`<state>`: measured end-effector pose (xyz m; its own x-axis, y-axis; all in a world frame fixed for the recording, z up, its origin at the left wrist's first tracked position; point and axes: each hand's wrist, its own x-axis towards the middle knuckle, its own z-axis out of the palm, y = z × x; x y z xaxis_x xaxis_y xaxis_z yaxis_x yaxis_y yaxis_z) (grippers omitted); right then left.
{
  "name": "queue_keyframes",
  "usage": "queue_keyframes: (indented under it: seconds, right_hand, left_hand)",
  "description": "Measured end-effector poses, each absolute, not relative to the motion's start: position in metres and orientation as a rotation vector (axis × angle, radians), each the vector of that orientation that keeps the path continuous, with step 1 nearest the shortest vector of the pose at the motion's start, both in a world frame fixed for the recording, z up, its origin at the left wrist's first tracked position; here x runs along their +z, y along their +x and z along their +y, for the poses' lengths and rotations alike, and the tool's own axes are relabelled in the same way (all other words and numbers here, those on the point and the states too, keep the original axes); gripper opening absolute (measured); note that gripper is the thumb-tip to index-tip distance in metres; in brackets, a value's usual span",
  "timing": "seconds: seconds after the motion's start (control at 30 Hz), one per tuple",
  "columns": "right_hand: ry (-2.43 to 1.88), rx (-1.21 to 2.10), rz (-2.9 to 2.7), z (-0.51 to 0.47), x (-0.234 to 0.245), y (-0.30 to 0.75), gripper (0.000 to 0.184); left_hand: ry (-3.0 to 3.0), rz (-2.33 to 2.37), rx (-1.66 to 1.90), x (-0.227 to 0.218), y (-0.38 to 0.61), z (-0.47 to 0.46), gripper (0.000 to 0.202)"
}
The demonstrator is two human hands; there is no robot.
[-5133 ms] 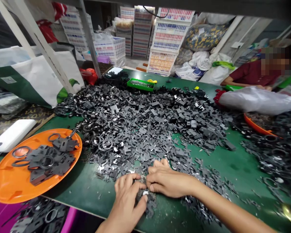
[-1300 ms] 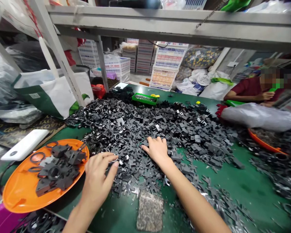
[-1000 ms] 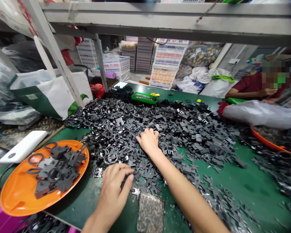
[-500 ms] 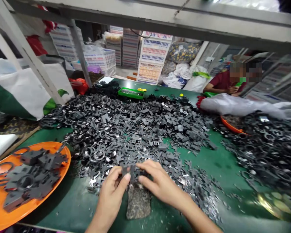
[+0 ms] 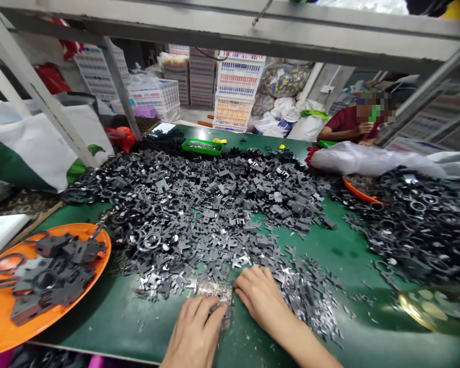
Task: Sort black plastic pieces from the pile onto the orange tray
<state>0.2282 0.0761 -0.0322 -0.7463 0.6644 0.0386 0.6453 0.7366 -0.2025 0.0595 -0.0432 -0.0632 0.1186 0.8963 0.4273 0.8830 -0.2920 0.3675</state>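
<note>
- Grey flat pieces [image 5: 222, 214] are lying in one broad heap on the green workbench [image 5: 362, 266], too many to count, with dark rings mixed in along the heap's left side and loose bits scattering toward the near edge.
- One speckled grey pad [image 5: 214, 290] is lying at the heap's near edge, between the hands and partly covered by small shiny pieces.
- The left hand [image 5: 193, 332] is resting with its fingers together and curved over the pad's near end; whether it is pinching anything is hidden.
- The right hand [image 5: 261, 299] is pressing down flat just beside the pad, its fingers together and pinching nothing visible.
- One orange tray [image 5: 97, 260] is sitting to the left of the hands, holding several dark moulded pieces and rings.
- A second orange tray [image 5: 360, 190] is showing at the far right, mostly buried beside a separate heap of dark rings [image 5: 417, 220].
- One small green tray [image 5: 201, 146] is sitting at the far end of the bench, with one small yellow object [image 5: 218, 140] just beside it.
- One translucent plastic sack [image 5: 368, 161] is lying across the bench's far right.
- One co-worker in a maroon shirt [image 5: 343, 125] is sitting beyond the sack, both forearms raised.
- Stacked plastic crates [image 5: 233, 76] are filling the background, their number hidden.
</note>
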Motion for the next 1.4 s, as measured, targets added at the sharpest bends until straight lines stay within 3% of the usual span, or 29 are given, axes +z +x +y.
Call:
queue_keyframes:
  seconds: [0.1,0.27,0.5,0.9,1.4]
  right_hand:
    - [-1.062,0.282,-2.841,0.079,-0.031,0.225,0.011]
    - [-1.16,0.617,-2.694,0.083,-0.022,0.231,0.012]
    - [-1.294,0.916,-2.352,0.082,-0.025,0.252,0.014]
    - [-1.192,1.186,-1.982,0.072,-0.017,0.24,0.021]
    - [-1.226,1.322,-2.091,0.062,-0.005,0.231,0.018]
  left_hand:
    - [2.24,1.758,0.92,-0.043,0.057,-0.035,0.027]
    - [2.045,1.915,0.606,-0.01,0.057,0.019,0.023]
    - [2.144,1.809,0.488,-0.02,0.076,0.081,0.015]
    - [1.837,1.711,0.768,0.002,0.062,0.052,0.024]
    - [1.773,1.609,0.772,0.012,0.059,0.026,0.025]
